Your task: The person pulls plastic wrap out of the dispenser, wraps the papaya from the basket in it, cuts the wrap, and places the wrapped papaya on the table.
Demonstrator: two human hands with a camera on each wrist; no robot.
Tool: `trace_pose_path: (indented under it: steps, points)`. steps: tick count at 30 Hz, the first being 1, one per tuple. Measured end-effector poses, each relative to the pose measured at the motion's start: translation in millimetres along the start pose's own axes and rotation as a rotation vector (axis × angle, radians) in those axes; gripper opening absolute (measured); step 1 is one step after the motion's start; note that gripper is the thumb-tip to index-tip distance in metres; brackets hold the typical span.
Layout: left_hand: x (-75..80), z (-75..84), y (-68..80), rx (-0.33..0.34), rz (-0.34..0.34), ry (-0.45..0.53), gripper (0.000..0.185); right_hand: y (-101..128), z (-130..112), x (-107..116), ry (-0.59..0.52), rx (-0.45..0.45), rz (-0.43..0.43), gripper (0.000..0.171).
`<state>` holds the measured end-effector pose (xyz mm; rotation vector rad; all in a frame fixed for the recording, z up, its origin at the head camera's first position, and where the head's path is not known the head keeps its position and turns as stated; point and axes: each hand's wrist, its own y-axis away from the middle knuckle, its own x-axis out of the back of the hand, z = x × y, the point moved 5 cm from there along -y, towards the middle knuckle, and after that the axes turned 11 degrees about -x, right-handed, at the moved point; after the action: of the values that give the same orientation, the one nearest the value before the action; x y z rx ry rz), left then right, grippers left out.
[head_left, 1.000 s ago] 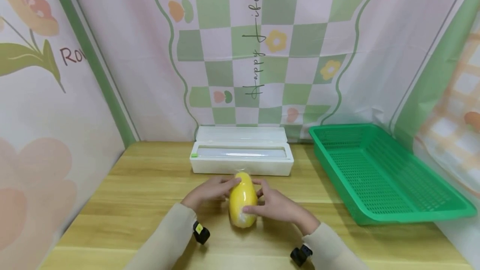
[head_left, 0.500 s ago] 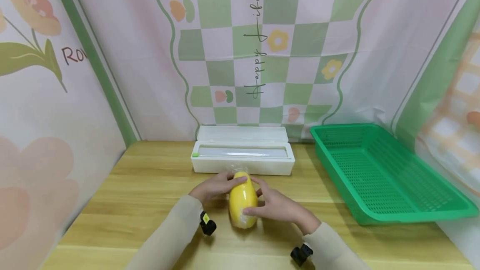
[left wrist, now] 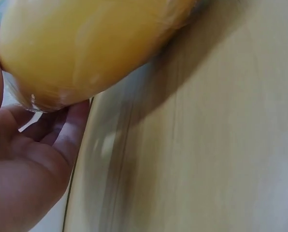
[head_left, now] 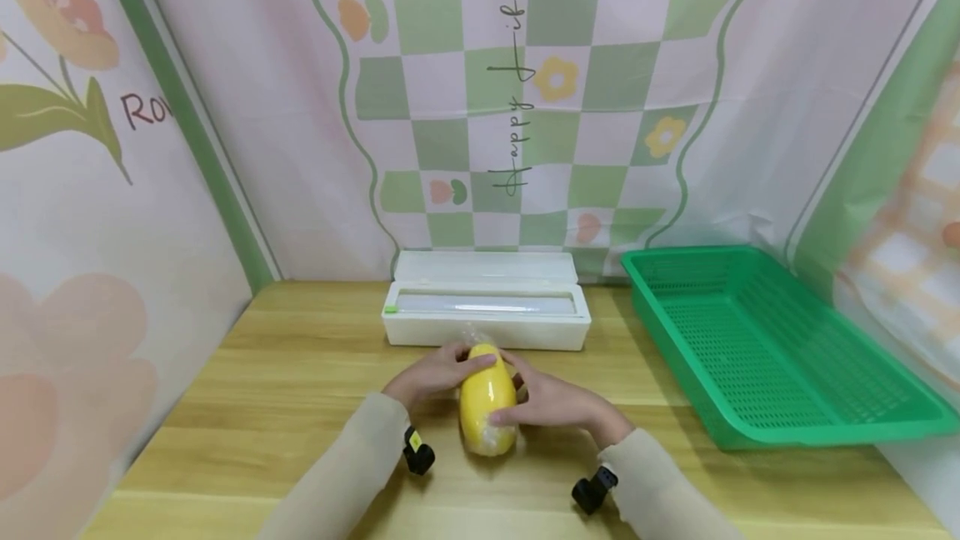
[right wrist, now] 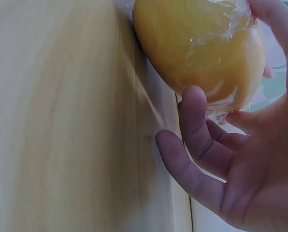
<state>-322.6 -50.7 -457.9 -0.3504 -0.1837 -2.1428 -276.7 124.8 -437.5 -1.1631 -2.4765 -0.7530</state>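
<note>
A yellow oblong fruit (head_left: 485, 397) wrapped in clear cling film lies on the wooden table, its narrower end pointing away from me. My left hand (head_left: 429, 375) holds that far end, thumb across the top; in the left wrist view its fingers (left wrist: 69, 130) curl beneath the fruit. From the other side my right hand (head_left: 558, 402) grips it, thumb on the near part and forefinger reaching to the far end. Two lower right fingers (right wrist: 192, 181) show curved beside it in the right wrist view. A tuft of film (head_left: 472, 334) sticks out past the far end.
Just behind the fruit stands a white cling film box (head_left: 483, 333), lid raised, with a roll inside. A green plastic basket (head_left: 678, 373) sits at the right of the table (head_left: 277, 382). Patterned curtains (head_left: 307, 215) enclose the back and sides.
My left hand has shifted right and its thumb lies further over the fruit. The film at the far end now stands up in a narrow tuft. The right hand has barely moved.
</note>
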Motion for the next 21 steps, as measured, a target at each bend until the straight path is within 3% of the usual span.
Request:
trace_pose_path:
  steps: [9, 21]
  points:
    - [-1.6, 2.1, 0.2, -0.019, 0.007, 0.053, 0.065, -1, -1, 0, -0.018, 0.035, 0.015, 0.103]
    - [-4.4, 9.5, 2.1, -0.113, -0.002, 0.037, 0.048, -1, -2, -2, -0.052, 0.072, 0.004, 0.100]
